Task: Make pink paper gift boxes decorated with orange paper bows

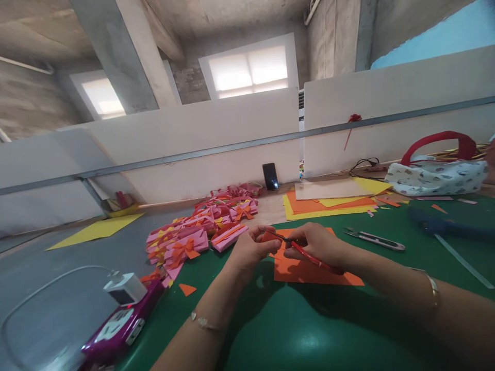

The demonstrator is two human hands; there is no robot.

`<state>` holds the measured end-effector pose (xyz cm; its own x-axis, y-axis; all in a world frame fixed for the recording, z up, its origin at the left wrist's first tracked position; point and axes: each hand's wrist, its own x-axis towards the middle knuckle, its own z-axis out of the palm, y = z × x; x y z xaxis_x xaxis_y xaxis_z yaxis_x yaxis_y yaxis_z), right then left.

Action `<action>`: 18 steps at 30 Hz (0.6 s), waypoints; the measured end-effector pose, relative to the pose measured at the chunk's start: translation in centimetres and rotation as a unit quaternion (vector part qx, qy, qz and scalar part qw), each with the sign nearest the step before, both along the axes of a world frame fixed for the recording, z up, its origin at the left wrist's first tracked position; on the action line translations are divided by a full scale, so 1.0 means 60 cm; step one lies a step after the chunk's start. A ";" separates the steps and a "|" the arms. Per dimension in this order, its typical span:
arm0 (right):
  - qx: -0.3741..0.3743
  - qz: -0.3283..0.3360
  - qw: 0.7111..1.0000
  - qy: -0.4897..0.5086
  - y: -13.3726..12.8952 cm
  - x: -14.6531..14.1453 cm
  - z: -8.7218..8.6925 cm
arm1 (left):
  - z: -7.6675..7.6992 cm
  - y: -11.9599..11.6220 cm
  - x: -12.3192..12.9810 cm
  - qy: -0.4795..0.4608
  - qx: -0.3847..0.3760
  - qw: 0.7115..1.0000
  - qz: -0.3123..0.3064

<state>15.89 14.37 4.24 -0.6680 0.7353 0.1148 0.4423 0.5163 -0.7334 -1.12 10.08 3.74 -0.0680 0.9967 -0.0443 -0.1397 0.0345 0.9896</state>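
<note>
My left hand [251,248] pinches a small piece of orange paper [271,236] between thumb and fingers. Red-handled scissors [309,255] are gripped in my right hand [319,243], their dark blades reaching left to the small piece. Whether the blades are apart I cannot tell. Beneath both hands a larger orange sheet [319,275] lies flat on the green mat [286,330]. Left of my hands is a pile of folded pink paper pieces with orange bows [187,247]. One pink piece with an orange strip [229,238] lies beside my left hand.
Thread snips [375,239] and a blue glue gun [444,224] lie to the right. Yellow and orange sheets [328,206] are stacked behind. A phone [270,176] leans on the partition. A purple power strip with a white charger [126,288] stands front left; a cloth bag [436,175] sits far right.
</note>
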 end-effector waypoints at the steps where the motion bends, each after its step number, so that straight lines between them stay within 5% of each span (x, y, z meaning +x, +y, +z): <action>1: -0.004 0.003 1.000 0.006 0.000 0.000 -0.001 | 0.000 0.001 0.000 0.000 0.001 1.000 0.001; 10: 0.014 -0.039 0.999 -0.006 -0.007 0.003 0.006 | -0.006 0.005 -0.001 0.002 0.002 1.000 -0.009; 18: -0.147 -0.085 0.974 0.151 -0.010 -0.005 0.021 | 0.003 -0.002 0.004 0.054 0.027 0.998 0.003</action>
